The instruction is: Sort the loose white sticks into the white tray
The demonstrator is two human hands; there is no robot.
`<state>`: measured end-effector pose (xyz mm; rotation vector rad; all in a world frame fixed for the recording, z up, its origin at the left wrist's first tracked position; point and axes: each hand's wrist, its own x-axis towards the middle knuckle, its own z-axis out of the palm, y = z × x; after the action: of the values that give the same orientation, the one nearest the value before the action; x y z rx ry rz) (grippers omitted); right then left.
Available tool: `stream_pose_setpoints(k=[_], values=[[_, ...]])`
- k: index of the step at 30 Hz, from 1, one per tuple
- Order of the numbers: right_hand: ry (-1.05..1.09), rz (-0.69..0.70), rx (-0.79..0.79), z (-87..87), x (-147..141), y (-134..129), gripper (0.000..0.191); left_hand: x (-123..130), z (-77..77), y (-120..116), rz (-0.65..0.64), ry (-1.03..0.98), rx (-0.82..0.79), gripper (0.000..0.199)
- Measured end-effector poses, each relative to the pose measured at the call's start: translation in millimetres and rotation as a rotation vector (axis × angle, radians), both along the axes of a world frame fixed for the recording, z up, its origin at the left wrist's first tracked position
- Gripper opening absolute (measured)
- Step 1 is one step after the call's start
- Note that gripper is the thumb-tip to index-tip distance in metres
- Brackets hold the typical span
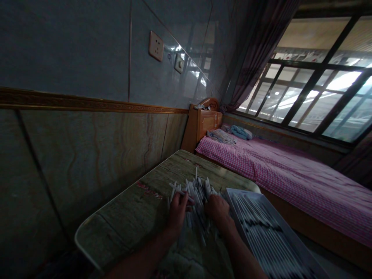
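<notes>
A loose heap of slim white pens (198, 195) lies on the table, pointing in various directions. At its left side, my left hand (178, 209) is closed on one or more pens, which stick out past the thumb and fingers. On the heap's right side my right hand (217, 207) is curled down among the pens. Its fingertips are hidden, so what it grips does not show. Right beside that hand stands a shallow white tray (232, 197), where similar pens (270, 240) lie in a neat row with dark parts lined up across them.
The table (130, 228) has a marbled top and rounded corners. A tiled wall (110, 143) runs along its left. Beyond the table is a bed (261, 162) with a pink checked cover and a wooden headboard (207, 120). A window (305, 85) lets in light.
</notes>
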<state>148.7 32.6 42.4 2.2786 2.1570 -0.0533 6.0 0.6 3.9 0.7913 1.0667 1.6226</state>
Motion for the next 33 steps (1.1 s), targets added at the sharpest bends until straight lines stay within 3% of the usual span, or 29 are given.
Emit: stream_pose_setpoints(k=[6,11,14,21,33], values=[[0.1,-0.005,0.064,14.3,12,-27,0.027,0,-1.1,0,-0.056,-0.134,-0.028,0.039],[0.755,0.152,0.194,1.0,19,-72,0.022,-1,-0.7,3,-0.085,-0.357,-0.087,0.038],[0.952,0.158,0.164,-11.1,19,-90,0.02,-3,0.6,5,-0.1,-0.435,-0.102,0.034],[1.06,0.126,0.077,-22.1,16,-97,0.015,-6,2.9,7,-0.095,-0.511,-0.086,0.025],[1.121,0.125,-0.028,-18.9,18,-98,0.018,-8,4.6,6,-0.116,-0.525,-0.101,0.025]])
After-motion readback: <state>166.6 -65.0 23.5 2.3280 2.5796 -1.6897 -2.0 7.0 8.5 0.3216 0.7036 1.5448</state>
